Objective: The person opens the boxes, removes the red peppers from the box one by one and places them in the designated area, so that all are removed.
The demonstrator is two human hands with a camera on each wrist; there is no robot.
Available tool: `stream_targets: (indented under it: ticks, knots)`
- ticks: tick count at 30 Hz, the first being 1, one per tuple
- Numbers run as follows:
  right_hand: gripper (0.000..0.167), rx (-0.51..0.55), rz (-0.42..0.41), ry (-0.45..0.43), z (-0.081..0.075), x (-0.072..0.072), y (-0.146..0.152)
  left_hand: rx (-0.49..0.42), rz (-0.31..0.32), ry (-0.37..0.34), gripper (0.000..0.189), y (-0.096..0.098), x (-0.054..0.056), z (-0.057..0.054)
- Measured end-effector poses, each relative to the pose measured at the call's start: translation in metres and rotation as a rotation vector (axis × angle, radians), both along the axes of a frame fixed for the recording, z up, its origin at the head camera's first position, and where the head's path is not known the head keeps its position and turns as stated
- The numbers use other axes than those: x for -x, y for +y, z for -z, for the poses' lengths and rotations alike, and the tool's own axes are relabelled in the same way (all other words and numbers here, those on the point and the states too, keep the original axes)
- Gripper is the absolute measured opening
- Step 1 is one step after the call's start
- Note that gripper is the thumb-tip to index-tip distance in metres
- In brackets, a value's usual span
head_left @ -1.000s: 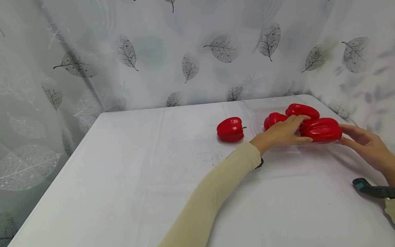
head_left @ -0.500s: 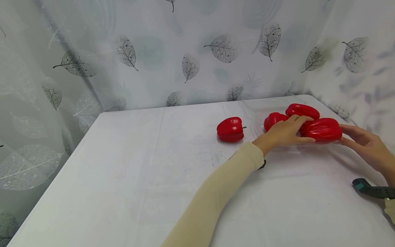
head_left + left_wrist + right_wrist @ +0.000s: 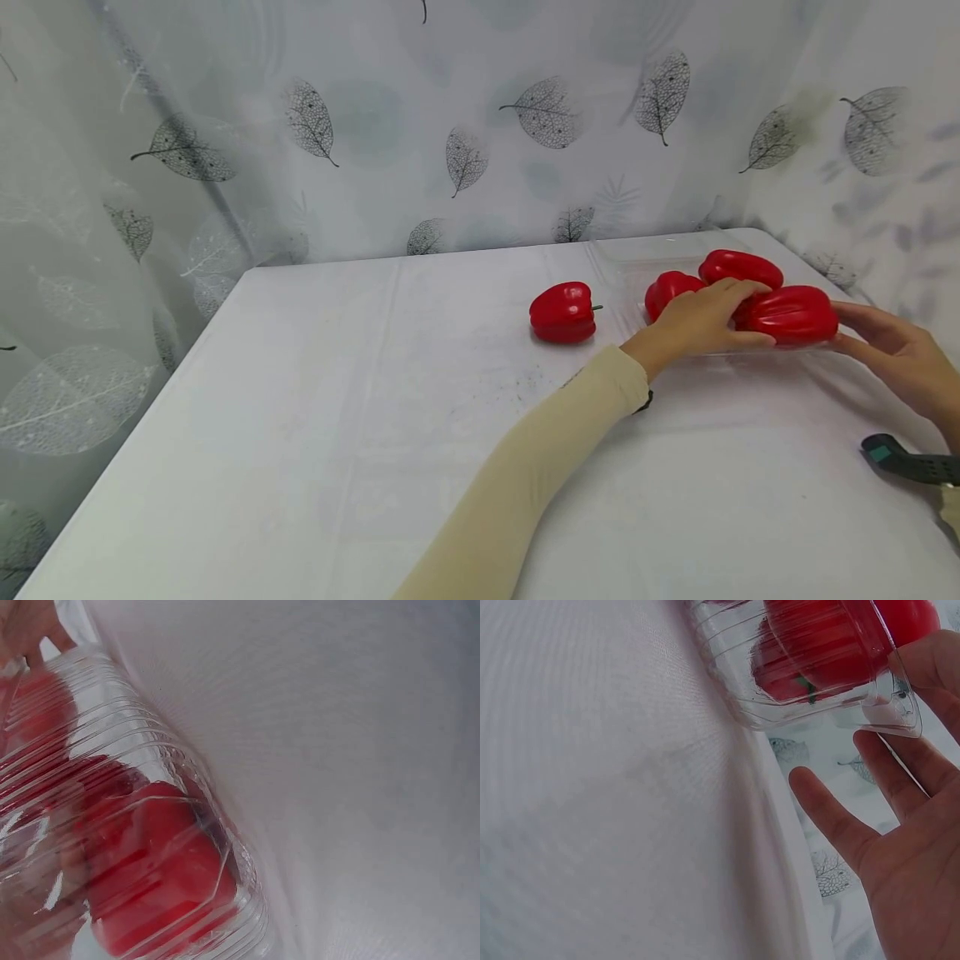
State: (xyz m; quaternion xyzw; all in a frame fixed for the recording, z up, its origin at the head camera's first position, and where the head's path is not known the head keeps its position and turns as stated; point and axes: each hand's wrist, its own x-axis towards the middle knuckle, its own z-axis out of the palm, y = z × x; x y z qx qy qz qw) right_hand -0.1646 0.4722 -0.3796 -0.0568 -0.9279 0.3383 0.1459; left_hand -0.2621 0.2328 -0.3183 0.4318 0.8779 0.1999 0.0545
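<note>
A clear plastic container (image 3: 627, 287) at the table's back right holds several red bell peppers. My left hand (image 3: 697, 321) grips the nearest bell pepper (image 3: 797, 317), fingers over its top and thumb along its near side. Behind it lie another red pepper (image 3: 741, 267) and a smaller-looking one (image 3: 667, 292), partly hidden by that hand. At the right end my right hand (image 3: 900, 354) pinches the container's rim; in the right wrist view the thumb lies over the rim (image 3: 907, 712) and fingers are below. The left wrist view shows peppers (image 3: 161, 862) through the ribbed wall.
One red bell pepper (image 3: 564, 313) with a green stem lies on the white table (image 3: 300, 417), left of the container. A leaf-patterned curtain (image 3: 375, 150) hangs along the back and sides. A dark wrist strap (image 3: 911, 465) is on the right arm.
My left hand has shifted slightly to the right over the nearest pepper. My right hand stays at the container's end, and the head view has moved a little.
</note>
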Motion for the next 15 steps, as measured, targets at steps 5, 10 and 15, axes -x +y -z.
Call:
stream_targets:
  ticks: [5, 10, 15]
  knots:
    - [0.059, -0.001, -0.004, 0.003, -0.0009, -0.0001, -0.0004, -0.026, 0.010, -0.007, 0.073, -0.0020, 0.0002, -0.0012]
    - [0.059, 0.005, -0.017, 0.020, -0.0007, 0.0002, -0.0004, -0.049, 0.016, -0.019, 0.074, -0.0032, 0.0003, -0.0017]
    - [0.060, 0.002, -0.010, 0.008, 0.0005, -0.0004, 0.0005, -0.060, 0.019, -0.032, 0.074, -0.0036, 0.0002, -0.0013]
